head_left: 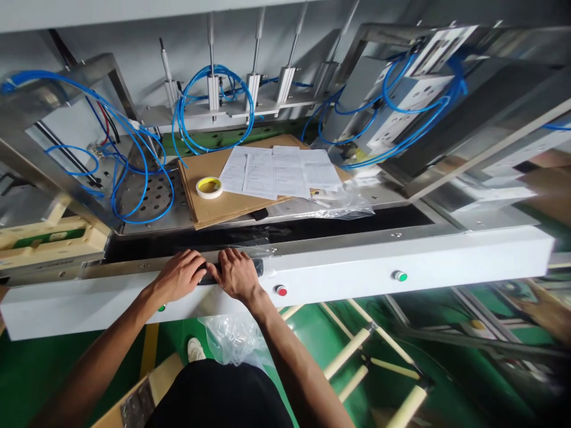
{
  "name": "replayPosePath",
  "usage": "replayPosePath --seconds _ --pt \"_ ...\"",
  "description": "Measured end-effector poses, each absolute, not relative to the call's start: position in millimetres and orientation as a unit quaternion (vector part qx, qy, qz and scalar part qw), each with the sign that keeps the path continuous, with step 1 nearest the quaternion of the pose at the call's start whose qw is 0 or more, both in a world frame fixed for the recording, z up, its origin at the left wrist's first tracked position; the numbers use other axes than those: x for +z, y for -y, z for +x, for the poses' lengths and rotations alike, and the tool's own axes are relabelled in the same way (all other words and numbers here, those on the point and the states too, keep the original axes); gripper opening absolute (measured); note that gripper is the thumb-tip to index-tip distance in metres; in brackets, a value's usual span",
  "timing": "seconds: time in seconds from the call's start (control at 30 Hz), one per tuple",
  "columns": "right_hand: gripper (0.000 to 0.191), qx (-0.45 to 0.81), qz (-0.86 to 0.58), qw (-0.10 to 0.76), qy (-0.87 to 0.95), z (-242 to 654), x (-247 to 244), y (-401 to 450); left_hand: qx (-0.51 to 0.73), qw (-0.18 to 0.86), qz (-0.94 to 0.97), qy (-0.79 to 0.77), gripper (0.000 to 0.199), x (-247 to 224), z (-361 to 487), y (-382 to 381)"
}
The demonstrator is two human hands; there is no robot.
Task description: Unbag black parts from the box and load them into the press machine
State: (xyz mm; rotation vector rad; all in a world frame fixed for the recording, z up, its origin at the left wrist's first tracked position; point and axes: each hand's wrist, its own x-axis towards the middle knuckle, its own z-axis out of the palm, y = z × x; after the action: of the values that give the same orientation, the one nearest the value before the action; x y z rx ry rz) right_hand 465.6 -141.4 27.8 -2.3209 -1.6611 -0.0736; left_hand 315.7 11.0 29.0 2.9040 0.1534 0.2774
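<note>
Side by side on the white front rail [339, 267] of a machine are my left hand [181, 276] and my right hand [235, 273]. Both have their fingers curled over a dark, elongated black part [259, 267], mostly covered by the hands; its kind cannot be made out. My thumbs nearly meet over its middle. Clear plastic film shows around the part's right end, and a clear plastic bag [236, 339] hangs below the rail under my right hand. A red button [281, 290] lies just right of my right wrist, and a green button [161, 308] is partly hidden by my left wrist.
Behind the rail, cardboard sheets [187, 193] carry printed papers [281, 172] and a tape roll [209, 188]. Blue air hoses [178, 113] and upright cylinders [214, 92] stand farther back. Another green button [401, 276] is at right. Below are an open carton [165, 377] and a pipe frame [348, 351].
</note>
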Motion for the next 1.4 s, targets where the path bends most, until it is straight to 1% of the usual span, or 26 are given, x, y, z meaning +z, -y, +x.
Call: replayPosePath --seconds 0.23,0.33,0.4,0.47,0.57,0.63,0.67,0.73,0.8,0.87,0.9,0.97,1.07,1.17,1.23,1.33,1.4 --pt "0.052 -0.043 -0.814 0.142 0.562 463.7 21.5 141.2 0.135 0.067 0.986 -0.069 0.020 27.5 309.7 -4.2" --pt "0.053 -0.054 -0.815 0.158 0.555 465.3 21.5 140.8 0.153 0.044 0.986 -0.048 0.031 26.5 300.6 1.6" --pt "0.050 -0.079 -0.811 0.175 0.552 465.3 22.4 142.4 0.148 0.028 0.988 -0.025 0.039 23.0 295.5 3.5" --pt "0.041 -0.106 -0.806 0.212 0.542 461.6 22.7 148.1 0.141 0.016 0.990 -0.014 0.040 19.6 292.9 3.1" --pt "0.028 -0.127 -0.794 0.302 0.511 445.7 18.2 166.5 0.129 0.041 0.991 -0.008 0.030 21.6 294.1 0.2" --pt "0.025 -0.109 -0.793 0.385 0.459 429.5 11.2 181.9 0.123 0.079 0.989 0.002 0.020 29.0 297.3 -1.5" --pt "0.026 -0.079 -0.795 0.434 0.417 421.0 6.7 188.9 0.122 0.097 0.988 0.004 0.016 33.4 299.2 -2.1" --pt "0.027 0.032 -0.784 0.543 0.299 406.1 -2.6 198.3 0.119 0.124 0.985 0.001 0.015 41.0 302.9 -3.0" --pt "0.031 0.189 -0.719 0.648 0.164 396.3 -10.6 200.2 0.109 0.139 0.984 -0.016 0.021 43.9 306.3 -3.2" --pt "0.043 0.305 -0.626 0.715 0.067 391.7 -15.5 196.6 0.091 0.155 0.983 -0.039 0.032 41.4 308.8 -1.6" --pt "0.048 0.334 -0.589 0.735 0.041 390.7 -16.7 194.1 0.080 0.167 0.981 -0.049 0.037 38.7 309.5 0.7" --pt "0.051 0.348 -0.553 0.756 0.022 390.2 -16.6 190.8 0.063 0.204 0.975 -0.065 0.043 32.4 309.0 9.1" --pt "0.051 0.345 -0.532 0.773 0.015 390.3 -12.5 194.7 0.042 0.287 0.952 -0.097 0.044 25.3 301.5 31.3" --pt "0.046 0.335 -0.518 0.786 0.022 392.2 -7.5 209.5 -0.002 0.420 0.893 -0.162 0.042 21.0 286.1 59.7" --pt "0.042 0.322 -0.509 0.798 0.031 395.6 -5.3 223.9 -0.059 0.518 0.828 -0.205 0.041 17.4 275.0 79.8" --pt "0.041 0.335 -0.502 0.796 0.053 406.5 -4.8 250.3 -0.159 0.627 0.723 -0.242 0.054 10.5 263.3 112.5" --pt "0.044 0.341 -0.512 0.785 0.073 420.6 -5.3 269.4 -0.195 0.674 0.664 -0.259 0.061 7.5 259.8 135.7"
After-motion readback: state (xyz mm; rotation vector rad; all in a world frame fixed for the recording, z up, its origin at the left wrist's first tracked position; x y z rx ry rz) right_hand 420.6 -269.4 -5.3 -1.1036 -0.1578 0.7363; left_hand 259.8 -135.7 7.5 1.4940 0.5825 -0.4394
